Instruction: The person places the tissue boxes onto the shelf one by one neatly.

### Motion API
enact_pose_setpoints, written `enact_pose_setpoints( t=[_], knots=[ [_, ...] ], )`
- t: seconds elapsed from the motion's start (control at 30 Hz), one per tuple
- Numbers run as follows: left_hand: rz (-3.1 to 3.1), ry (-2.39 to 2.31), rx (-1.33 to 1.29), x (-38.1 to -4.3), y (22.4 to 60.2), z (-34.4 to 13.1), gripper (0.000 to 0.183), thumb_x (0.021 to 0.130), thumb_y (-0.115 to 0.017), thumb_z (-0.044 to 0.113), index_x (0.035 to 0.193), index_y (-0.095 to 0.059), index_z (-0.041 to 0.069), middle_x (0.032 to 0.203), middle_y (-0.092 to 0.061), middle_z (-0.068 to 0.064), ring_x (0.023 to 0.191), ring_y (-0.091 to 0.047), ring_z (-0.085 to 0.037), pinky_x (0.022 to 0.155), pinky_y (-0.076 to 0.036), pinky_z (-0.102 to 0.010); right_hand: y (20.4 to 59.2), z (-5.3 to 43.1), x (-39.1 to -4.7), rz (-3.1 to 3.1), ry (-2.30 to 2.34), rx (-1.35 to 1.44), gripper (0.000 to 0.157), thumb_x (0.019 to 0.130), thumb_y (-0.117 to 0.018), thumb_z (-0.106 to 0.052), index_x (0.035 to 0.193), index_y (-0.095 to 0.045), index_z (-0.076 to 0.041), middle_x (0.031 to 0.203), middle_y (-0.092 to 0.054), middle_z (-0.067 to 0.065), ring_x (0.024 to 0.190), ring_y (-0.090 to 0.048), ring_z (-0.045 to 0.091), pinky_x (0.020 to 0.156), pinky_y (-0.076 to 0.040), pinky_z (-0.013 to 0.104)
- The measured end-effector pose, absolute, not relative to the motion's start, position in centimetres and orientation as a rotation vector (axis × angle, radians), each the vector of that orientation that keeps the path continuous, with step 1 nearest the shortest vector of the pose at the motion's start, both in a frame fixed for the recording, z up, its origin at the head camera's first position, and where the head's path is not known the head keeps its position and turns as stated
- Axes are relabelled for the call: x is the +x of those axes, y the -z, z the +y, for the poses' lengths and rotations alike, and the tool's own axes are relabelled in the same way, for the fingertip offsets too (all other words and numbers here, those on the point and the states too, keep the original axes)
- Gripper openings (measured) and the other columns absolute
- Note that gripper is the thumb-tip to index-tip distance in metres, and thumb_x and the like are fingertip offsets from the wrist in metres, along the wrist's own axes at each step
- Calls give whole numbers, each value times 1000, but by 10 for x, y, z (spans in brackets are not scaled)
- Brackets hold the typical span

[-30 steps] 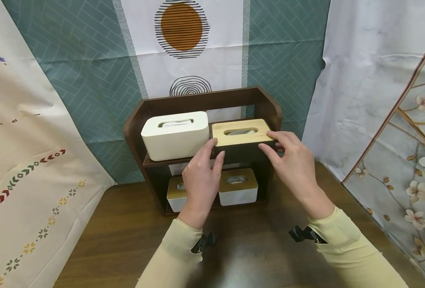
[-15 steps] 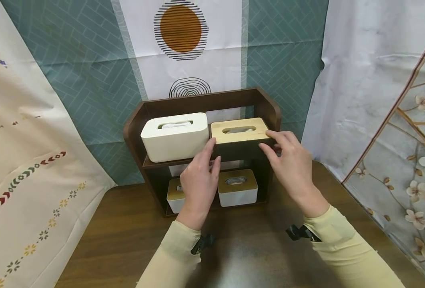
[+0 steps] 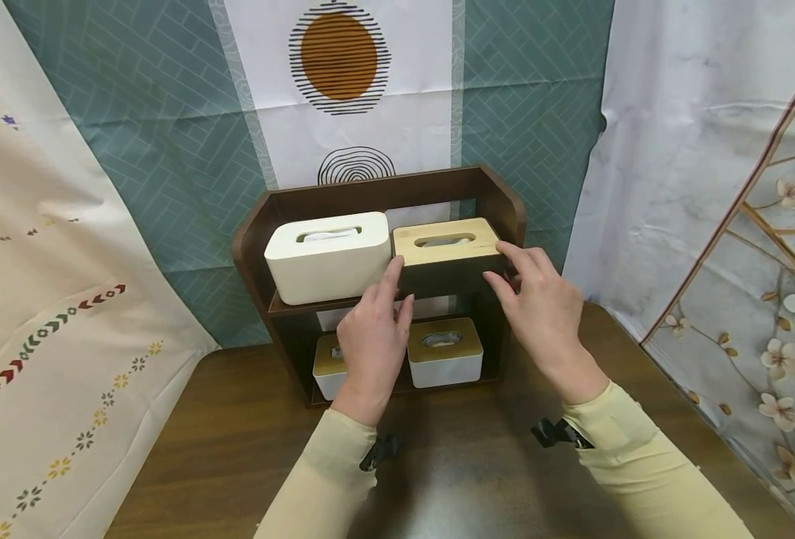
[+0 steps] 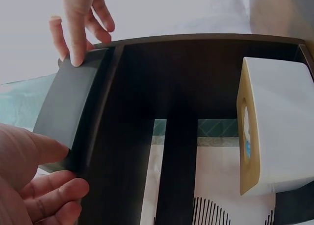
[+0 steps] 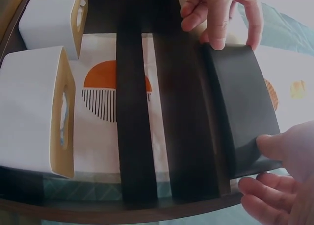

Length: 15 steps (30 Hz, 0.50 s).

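Observation:
A black tissue box with a light wooden lid [image 3: 446, 238] sits on the right half of the upper shelf, beside a cream tissue box [image 3: 330, 258]. My left hand [image 3: 373, 340] touches its left front corner with a fingertip; the thumb is held off the front. On the right end, my right hand [image 3: 542, 307] has one fingertip at the lid's corner and the thumb against the front face. The right wrist view shows that thumb on the black front [image 5: 240, 97], the other fingers bent near the box's end. Neither hand is curled round the box.
The brown two-tier shelf [image 3: 249, 243] stands on a dark wooden table [image 3: 236, 442]. Its lower tier holds two white tissue boxes with wooden lids, the right one [image 3: 446, 367] in view and the left one [image 3: 329, 374] partly behind my left hand. Patterned cloths [image 3: 168, 172] hang around.
The black box has slid back and slightly left on the upper shelf, closer to the cream box. Both hands have followed it with their fingertips.

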<state>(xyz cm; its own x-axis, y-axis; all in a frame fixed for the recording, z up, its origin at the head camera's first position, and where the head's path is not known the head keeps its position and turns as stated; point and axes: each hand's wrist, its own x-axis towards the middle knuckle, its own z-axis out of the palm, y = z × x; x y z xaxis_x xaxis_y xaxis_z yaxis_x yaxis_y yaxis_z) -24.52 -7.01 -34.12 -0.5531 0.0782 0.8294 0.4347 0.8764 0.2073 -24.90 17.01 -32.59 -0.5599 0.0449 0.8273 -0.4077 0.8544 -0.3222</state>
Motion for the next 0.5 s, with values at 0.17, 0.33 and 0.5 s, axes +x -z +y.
enact_pose_setpoints(
  t=[0.17, 0.33, 0.5],
  knots=[
    [-2111, 470, -356, -249, 345, -69, 63, 101, -84, 21, 157, -57, 20, 100, -75, -6, 59, -64, -27, 47, -48, -40, 328, 170, -251, -2088, -586, 257, 50, 98, -89, -25, 144, -73, -16, 110, -73, 12, 79, -73, 28, 47, -45, 45],
    [-2096, 442, -349, -251, 346, -68, 63, 101, -85, 20, 157, -56, 19, 99, -74, -6, 58, -64, -27, 47, -49, -40, 329, 170, -253, -2075, -575, 261, 51, 97, -89, -25, 145, -73, -16, 109, -73, 13, 77, -72, 28, 47, -45, 45],
    [-2081, 418, -350, -252, 346, -67, 63, 100, -85, 20, 157, -56, 18, 96, -72, -6, 57, -63, -27, 47, -49, -40, 330, 170, -254, -2074, -540, 260, 54, 96, -90, -23, 146, -71, -15, 107, -73, 12, 73, -70, 28, 46, -43, 43]
  ],
)
